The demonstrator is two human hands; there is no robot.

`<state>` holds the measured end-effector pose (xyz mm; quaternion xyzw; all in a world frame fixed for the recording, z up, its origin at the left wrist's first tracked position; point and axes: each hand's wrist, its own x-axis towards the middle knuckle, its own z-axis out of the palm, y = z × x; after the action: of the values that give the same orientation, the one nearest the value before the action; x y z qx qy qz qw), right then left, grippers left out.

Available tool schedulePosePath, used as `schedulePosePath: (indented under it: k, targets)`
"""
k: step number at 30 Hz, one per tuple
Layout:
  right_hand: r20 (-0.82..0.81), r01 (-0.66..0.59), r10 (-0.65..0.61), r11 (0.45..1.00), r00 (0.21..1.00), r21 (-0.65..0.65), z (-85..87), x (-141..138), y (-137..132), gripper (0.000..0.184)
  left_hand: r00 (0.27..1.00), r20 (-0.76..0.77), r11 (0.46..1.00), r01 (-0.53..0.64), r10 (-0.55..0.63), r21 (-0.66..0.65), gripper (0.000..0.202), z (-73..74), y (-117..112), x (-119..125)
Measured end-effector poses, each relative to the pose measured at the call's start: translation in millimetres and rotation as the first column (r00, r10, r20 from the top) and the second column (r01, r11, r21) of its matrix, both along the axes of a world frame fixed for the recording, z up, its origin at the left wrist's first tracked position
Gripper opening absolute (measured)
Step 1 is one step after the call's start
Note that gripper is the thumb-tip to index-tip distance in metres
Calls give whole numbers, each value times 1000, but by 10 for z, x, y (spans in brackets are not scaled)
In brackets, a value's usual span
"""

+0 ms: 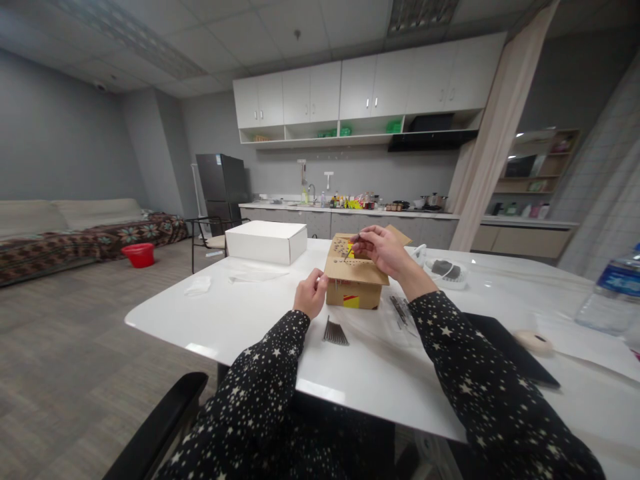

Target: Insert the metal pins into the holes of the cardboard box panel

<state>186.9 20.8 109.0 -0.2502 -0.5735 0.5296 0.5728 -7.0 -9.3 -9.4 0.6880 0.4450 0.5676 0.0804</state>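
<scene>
A small brown cardboard box [356, 280] with rows of holes punched in its top stands on the white table [240, 313]. My left hand [311, 293] is closed and grips the box's near left corner. Above the box my right hand [383, 253] pinches a thin dark nail [350, 248], whose tip points down at the holes. A bundle of several more dark nails [335, 332] lies on the table just in front of the box. A second small group of nails [399, 310] lies to the right of the box, near my right forearm.
A white closed carton [266, 241] stands at the table's far left. A dark tablet [505, 347], a round pale object [534, 341] and a water bottle [613, 290] are on the right. A black chair arm [160, 423] sits near left. A kitchen counter runs behind.
</scene>
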Motion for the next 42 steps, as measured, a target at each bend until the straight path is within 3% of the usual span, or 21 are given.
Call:
schedulePosePath:
  k: [14,23,32,42]
  targets:
    - [74,-2,-4,997,997,73,-46,-91,-25,26,1000,-1,1000,5,-5,-14,31,0,-4,10]
    - [47,17,-19,999,999,47,-37,-115,-45,8,1000,1,1000,5,-5,-7,31,-1,8,22]
    - [52,26,-29,998,998,49,9,-88,-71,7,1000,7,1000,17,-17,-7,29,-25,23,8]
    - [207,5,-35,990,978,140,32,-74,-130,18,1000,1,1000,8,-8,-9,31,5,3,19]
